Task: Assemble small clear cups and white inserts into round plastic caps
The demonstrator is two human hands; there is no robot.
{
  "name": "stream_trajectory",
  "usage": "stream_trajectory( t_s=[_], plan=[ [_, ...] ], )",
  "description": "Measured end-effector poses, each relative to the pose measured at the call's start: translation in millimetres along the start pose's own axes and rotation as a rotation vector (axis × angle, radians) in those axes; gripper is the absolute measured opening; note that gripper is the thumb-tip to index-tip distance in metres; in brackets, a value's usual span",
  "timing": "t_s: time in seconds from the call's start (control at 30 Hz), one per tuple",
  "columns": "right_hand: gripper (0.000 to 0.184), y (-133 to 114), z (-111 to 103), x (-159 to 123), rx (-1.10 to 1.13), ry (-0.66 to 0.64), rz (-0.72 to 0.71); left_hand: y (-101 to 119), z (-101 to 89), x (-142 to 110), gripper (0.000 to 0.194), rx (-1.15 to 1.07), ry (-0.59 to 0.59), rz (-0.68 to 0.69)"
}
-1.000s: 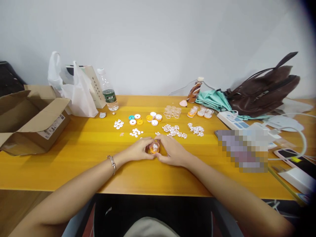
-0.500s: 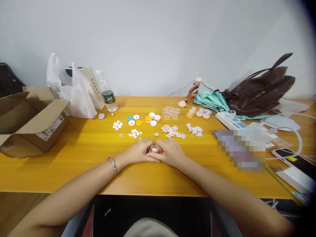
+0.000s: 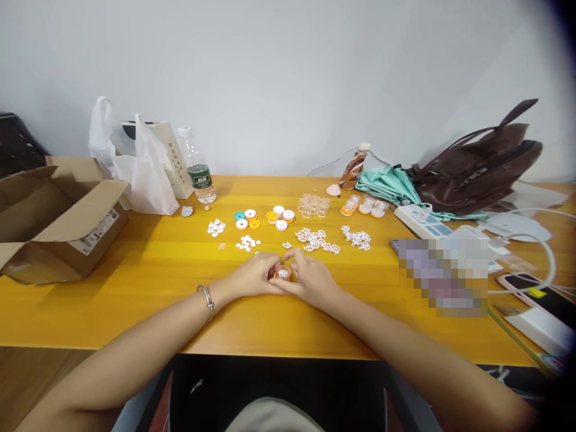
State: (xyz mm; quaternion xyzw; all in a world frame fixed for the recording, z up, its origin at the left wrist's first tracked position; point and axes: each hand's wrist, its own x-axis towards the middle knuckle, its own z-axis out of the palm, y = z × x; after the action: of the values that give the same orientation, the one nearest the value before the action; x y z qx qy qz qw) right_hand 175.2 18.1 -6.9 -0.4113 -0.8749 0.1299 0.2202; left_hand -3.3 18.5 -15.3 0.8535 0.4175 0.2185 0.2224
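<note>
A small round clear and orange plastic case (image 3: 283, 273) with a white part inside stands between my hands, just above or on the table. My left hand (image 3: 255, 276) has its fingers closed around the left side of the case. My right hand (image 3: 314, 281) is at the other side, thumb across the front and index finger raised and bent over it. Beyond my hands lie white lattice pieces (image 3: 314, 239), small white discs (image 3: 246, 243), white round parts (image 3: 216, 227), coloured round caps (image 3: 279, 217) and clear cups (image 3: 314, 205).
Finished-looking clear and orange cases (image 3: 350, 206) stand behind on the right, near a coffee bottle (image 3: 354, 168). An open cardboard box (image 3: 94, 222), a white plastic bag (image 3: 150, 174) and a water bottle (image 3: 200, 174) are left. A phone (image 3: 441, 276), power strip (image 3: 420, 222) and brown backpack (image 3: 481, 168) fill the right.
My right index finger has lifted and bent away from the case, which now shows more of its top. My left hand stays around it. The view has shifted slightly.
</note>
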Motion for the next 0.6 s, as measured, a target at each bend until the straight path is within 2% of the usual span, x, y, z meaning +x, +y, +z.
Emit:
stream_trajectory(
  t_s=[0.1,0.2,0.27,0.33,0.4,0.5,0.6],
  plan=[
    [0.04,-0.3,0.6,-2.2,0.02,-0.034,-0.1,3.1,-0.8,-0.2,0.023,0.012,-0.013,0.018],
    [0.057,1.5,0.1,-3.0,0.008,0.099,-0.244,2.8,-0.3,-0.4,0.026,0.041,0.006,0.006],
    [0.071,1.9,0.2,-2.6,0.001,0.181,-0.251,0.9,0.8,-0.4,0.031,0.045,0.01,-0.005],
    [0.079,1.1,0.8,-1.9,-0.011,0.185,-0.215,-0.9,1.5,-0.3,0.034,0.049,0.009,-0.023],
    [0.074,-0.4,1.5,-1.5,-0.038,0.134,-0.145,-1.0,1.0,-0.3,0.034,0.049,-0.001,-0.038],
    [0.051,-2.2,2.0,-1.6,-0.093,0.029,-0.051,2.1,-1.6,-0.1,0.031,0.026,-0.027,-0.01],
    [0.03,-2.2,0.8,-2.4,-0.099,-0.002,-0.099,5.0,-3.6,0.2,0.026,-0.007,-0.038,0.042]
  ],
)
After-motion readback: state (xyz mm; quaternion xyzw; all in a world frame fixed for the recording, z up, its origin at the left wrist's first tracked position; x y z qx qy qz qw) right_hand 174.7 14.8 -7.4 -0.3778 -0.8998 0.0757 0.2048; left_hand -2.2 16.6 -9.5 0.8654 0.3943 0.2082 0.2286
